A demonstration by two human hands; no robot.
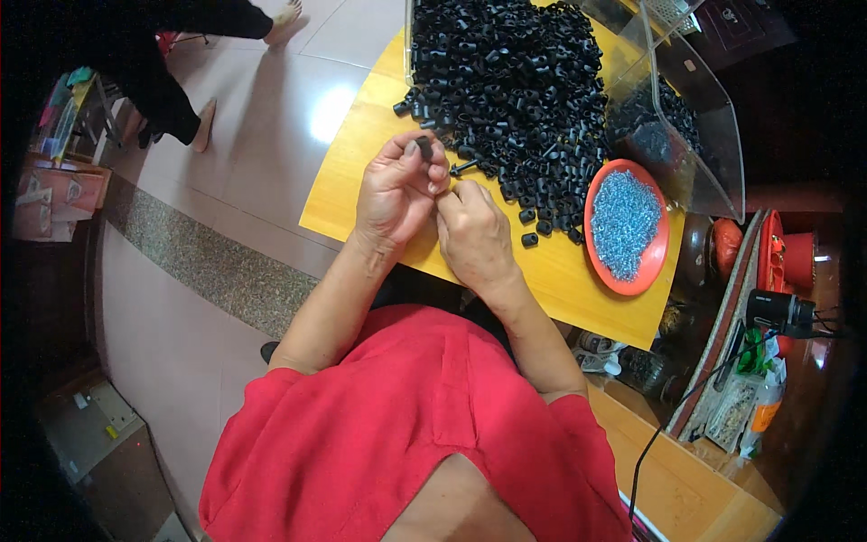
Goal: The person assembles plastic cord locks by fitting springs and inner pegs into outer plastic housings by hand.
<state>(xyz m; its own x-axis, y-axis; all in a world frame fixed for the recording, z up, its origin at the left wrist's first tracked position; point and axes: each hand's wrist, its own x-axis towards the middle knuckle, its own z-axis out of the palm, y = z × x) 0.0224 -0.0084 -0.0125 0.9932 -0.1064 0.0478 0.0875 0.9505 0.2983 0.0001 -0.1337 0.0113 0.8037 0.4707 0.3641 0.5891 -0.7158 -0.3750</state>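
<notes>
A small black sleeve [424, 145] sat pinched in the left hand [397, 190], fingertips closed tight around it, raised just above the yellow table [361, 163]. The right hand [473, 233] pressed in beside it, knuckles touching the left, fingers curled narrow on something too small to make out (could not tell what, if anything, it held). A black screw [462, 167] lay on the table just past the fingertips. Beyond that spread a big heap [515, 81] of the same black sleeves, with a few strays near the right hand. To the right, an orange dish [657, 262] brimmed with little silvery-blue screws [623, 221], and a clear plastic bin [704, 135] leaned behind it. Nearest the camera was the red shirt [406, 425]. Far left, another person's feet [206, 122] stood on the pale tiled floor [226, 181].
</notes>
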